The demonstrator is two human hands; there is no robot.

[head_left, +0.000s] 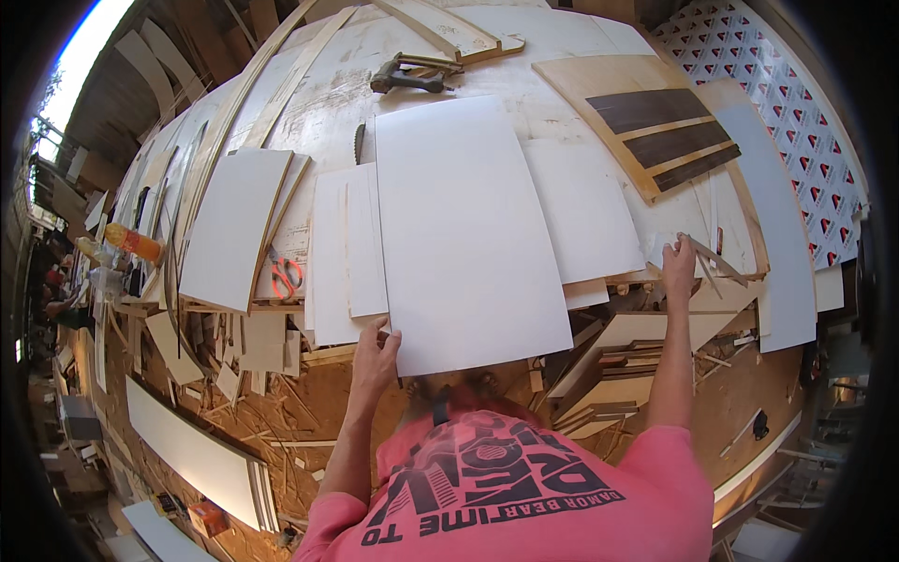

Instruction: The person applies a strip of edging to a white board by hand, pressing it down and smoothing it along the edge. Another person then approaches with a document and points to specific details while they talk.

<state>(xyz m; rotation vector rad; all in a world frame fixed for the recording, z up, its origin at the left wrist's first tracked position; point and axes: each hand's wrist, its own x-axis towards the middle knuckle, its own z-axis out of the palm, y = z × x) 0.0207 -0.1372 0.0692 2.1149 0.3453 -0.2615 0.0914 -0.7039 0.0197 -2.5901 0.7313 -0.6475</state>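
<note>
A large white board (468,234) lies on the workbench in front of me, its near end jutting past the bench edge. My left hand (376,354) is closed on the board's near left corner, thumb along its edge. Off to the right, my right hand (679,267) is raised at the bench edge with its fingers pinched together. A small whitish piece and a thin grey strip (719,260) are by its fingertips; what it grips cannot be made out. Narrower white boards (346,244) lie left of the large board, and another white panel (585,206) lies partly beneath its right side.
Orange-handled scissors (286,274), a serrated blade (359,143) and a dark power tool (412,77) lie on the bench. A wood panel with dark strips (646,112) sits far right. An orange bottle (134,242) stands left. Offcuts (267,342) litter the space below the bench.
</note>
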